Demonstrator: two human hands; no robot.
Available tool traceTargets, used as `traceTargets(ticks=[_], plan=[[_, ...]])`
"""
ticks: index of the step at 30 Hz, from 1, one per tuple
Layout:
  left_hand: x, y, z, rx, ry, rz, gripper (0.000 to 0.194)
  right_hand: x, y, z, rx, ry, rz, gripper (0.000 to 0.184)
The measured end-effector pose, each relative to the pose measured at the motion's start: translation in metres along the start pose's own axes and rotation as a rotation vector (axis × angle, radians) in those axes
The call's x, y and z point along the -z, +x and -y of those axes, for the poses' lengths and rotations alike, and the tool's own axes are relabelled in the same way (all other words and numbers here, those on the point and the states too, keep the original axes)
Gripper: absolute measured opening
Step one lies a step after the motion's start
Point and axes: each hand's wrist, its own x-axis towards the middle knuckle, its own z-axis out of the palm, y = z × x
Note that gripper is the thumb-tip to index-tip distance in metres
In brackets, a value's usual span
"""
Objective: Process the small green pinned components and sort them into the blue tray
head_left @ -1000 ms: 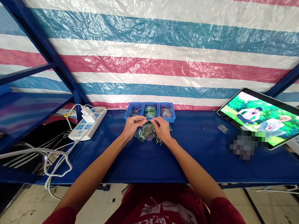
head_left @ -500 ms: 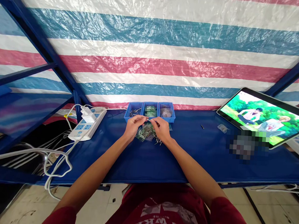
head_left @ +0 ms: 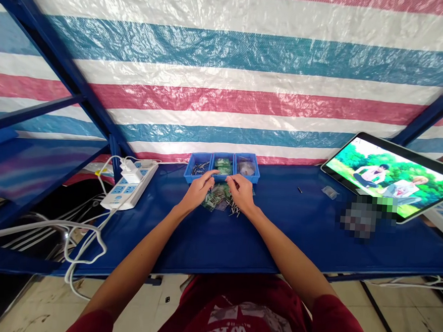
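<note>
My left hand (head_left: 197, 192) is over the front of the blue bins, its index finger stretched toward the middle one and its other fingers curled; what they hold is too small to make out. Opposite it, my right hand (head_left: 243, 192) has thumb and fingertips pinched together, their content hidden. A gap separates the hands. Beneath and between them lies a pile of small clear packets with green print (head_left: 216, 197). Loose metal pins (head_left: 235, 209) lie by my right hand. The left bin (head_left: 187, 173) holds similar pins, the middle bin (head_left: 223, 155) green packets, the right bin (head_left: 257, 175) clear bags.
A white power strip (head_left: 122, 199) with cables lies on the blue table (head_left: 223, 247) at left. At right stand a tilted tablet screen (head_left: 391, 178), a small clear bag (head_left: 330, 192) and a single dark pin (head_left: 299, 189). A striped tarp (head_left: 250, 82) hangs behind.
My fingertips, which met around a small metallic piece, have come apart. The left index finger has straightened, and the piece no longer shows between the hands.
</note>
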Motion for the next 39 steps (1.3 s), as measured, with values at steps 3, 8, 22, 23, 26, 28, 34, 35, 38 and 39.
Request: traceTargets(ticks=[3, 8, 22, 23, 26, 28, 34, 35, 38, 39], plan=[[0.002, -0.001, -0.004, -0.039, 0.128, 0.021, 0.045, 0.0, 0.0, 0.0, -0.005, -0.002, -0.002, 0.038], [0.003, -0.001, -0.003, -0.13, 0.19, 0.007, 0.042, 0.0, 0.0, -0.001, -0.003, -0.008, 0.0, 0.037], [0.002, 0.001, 0.004, -0.102, -0.002, -0.124, 0.031, 0.002, 0.0, 0.002, -0.004, -0.004, -0.018, 0.033], [0.002, 0.002, 0.005, -0.103, -0.018, -0.113, 0.031, 0.002, 0.0, 0.003, 0.005, 0.003, -0.014, 0.032], [0.002, 0.002, 0.004, -0.092, -0.076, -0.069, 0.034, 0.002, -0.001, 0.003, 0.025, 0.04, 0.022, 0.027], [0.001, 0.001, 0.001, -0.086, -0.104, -0.03, 0.036, 0.001, -0.001, 0.002, 0.026, 0.056, 0.058, 0.025], [0.002, -0.003, -0.005, -0.076, -0.116, 0.011, 0.036, -0.002, -0.003, -0.002, 0.055, 0.061, 0.124, 0.023], [0.002, -0.003, -0.005, -0.071, -0.122, 0.014, 0.037, -0.002, -0.003, -0.002, 0.063, 0.055, 0.127, 0.023], [0.001, -0.003, -0.005, -0.051, -0.142, 0.019, 0.038, -0.002, -0.003, -0.001, 0.082, 0.034, 0.13, 0.024], [0.001, -0.003, -0.005, -0.047, -0.143, 0.012, 0.038, -0.002, -0.002, -0.001, 0.085, 0.026, 0.126, 0.025]])
